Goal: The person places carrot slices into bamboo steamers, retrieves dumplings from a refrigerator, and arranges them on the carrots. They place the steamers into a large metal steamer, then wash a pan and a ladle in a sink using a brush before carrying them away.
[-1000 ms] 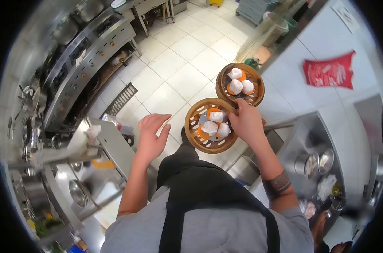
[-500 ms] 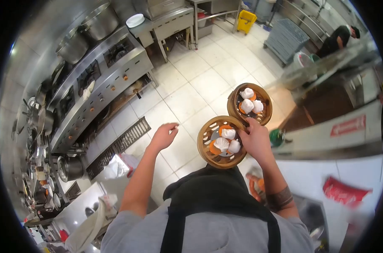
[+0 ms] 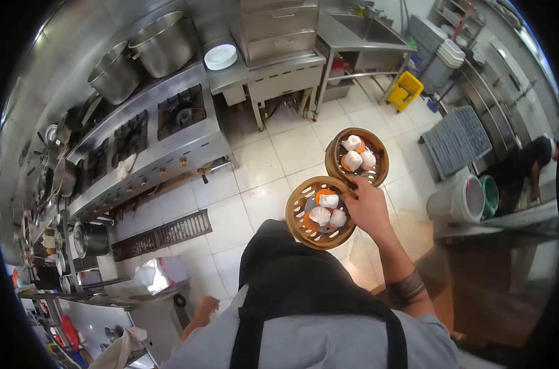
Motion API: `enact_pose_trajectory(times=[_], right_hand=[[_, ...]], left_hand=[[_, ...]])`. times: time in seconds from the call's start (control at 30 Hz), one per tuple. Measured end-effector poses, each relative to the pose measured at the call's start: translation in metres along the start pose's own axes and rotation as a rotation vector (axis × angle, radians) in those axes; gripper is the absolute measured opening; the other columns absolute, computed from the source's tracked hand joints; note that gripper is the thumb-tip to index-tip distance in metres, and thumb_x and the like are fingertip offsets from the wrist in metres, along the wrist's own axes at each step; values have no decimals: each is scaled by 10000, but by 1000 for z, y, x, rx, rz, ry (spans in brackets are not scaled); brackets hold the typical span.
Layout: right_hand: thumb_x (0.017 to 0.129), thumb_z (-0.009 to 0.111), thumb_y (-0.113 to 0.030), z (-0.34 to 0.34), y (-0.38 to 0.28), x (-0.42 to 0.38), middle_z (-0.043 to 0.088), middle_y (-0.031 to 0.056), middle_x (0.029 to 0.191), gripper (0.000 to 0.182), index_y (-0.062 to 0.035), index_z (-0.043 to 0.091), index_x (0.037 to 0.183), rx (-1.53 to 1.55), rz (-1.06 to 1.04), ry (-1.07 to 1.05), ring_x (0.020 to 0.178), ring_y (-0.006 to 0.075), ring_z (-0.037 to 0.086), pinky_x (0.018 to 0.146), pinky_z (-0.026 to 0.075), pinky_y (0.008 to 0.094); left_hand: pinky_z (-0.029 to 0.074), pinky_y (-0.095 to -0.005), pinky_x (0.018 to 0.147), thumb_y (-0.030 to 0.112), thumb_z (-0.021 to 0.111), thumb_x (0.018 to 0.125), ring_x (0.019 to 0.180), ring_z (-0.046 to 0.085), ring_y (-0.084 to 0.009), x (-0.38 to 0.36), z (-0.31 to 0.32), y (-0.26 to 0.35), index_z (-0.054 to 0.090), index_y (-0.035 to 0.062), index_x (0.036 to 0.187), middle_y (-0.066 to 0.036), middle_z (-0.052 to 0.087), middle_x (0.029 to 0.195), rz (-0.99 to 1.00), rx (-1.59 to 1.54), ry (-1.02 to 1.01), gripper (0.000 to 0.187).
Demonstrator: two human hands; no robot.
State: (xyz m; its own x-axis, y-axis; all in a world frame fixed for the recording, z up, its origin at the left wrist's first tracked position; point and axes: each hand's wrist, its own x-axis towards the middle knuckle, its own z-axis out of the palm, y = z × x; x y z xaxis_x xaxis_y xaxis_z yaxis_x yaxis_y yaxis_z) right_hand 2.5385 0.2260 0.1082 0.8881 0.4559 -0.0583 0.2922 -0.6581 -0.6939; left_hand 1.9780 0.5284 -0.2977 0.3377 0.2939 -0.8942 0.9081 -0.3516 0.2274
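Two round bamboo steamer baskets hang from my right hand (image 3: 367, 208), whose fingers pinch their rims where they meet. In the nearer basket (image 3: 296, 231) lie three white dumplings (image 3: 320, 216) on orange slices. The farther basket (image 3: 383, 161) also has three white dumplings (image 3: 353, 161) with orange pieces beneath. Both baskets are side by side over the tiled floor. Down by my left side, my left hand (image 3: 209, 305) is apart from the baskets, small in view, with its fingers partly hidden.
A gas range (image 3: 187, 144) with large pots (image 3: 162, 46) runs along the left. Ahead are white plates (image 3: 221, 56), a steel sink table (image 3: 353, 37) and a yellow bucket (image 3: 405, 91). At the right stand grey racks (image 3: 458, 141), a bin (image 3: 461, 200) and a person in dark clothes (image 3: 528, 161).
My left hand has dropped back to my side. The view has turned and moved forward, bringing the range and sink table closer. Both baskets remain in my right hand.
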Motion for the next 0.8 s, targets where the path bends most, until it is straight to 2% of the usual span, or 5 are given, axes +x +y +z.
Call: enact_pose_trajectory(times=[0.17,0.2,0.3,0.43,0.8], right_hand=[[873,728,-145,-13,3,153,708,216,795,438,45,629,1255,-15,1,-33,766,391,718,697,557,453],[871,733,-147,-18,0,184,709,215,796,441,41,631,1256,-10,11,-42,762,387,719,694,556,447],[866,737,-141,-24,4,264,703,212,783,446,41,631,1259,-6,-50,-11,745,387,711,685,548,450],[860,733,-123,-46,-4,354,693,217,776,439,43,634,1254,-13,-44,-15,741,396,701,692,545,462],[843,747,-97,-122,34,607,744,259,907,450,37,644,1260,-143,-179,-129,847,374,759,750,587,409]], left_hand=[[550,-424,566,317,545,1045,641,699,-210,80,-58,120,738,60,822,-73,717,723,190,-268,200,391],[559,-476,693,326,661,905,792,730,-291,126,-98,151,760,143,856,-120,752,878,416,706,287,213],[545,-347,611,251,663,921,711,677,-180,241,-204,287,754,45,972,-73,733,855,483,-225,362,231],[541,-429,828,292,577,964,909,712,-281,327,-400,550,757,66,1050,-160,758,993,841,167,873,302],[510,-404,1042,69,635,955,1207,600,-243,166,-654,1038,465,46,1434,-122,611,1380,1165,-1626,113,508]])
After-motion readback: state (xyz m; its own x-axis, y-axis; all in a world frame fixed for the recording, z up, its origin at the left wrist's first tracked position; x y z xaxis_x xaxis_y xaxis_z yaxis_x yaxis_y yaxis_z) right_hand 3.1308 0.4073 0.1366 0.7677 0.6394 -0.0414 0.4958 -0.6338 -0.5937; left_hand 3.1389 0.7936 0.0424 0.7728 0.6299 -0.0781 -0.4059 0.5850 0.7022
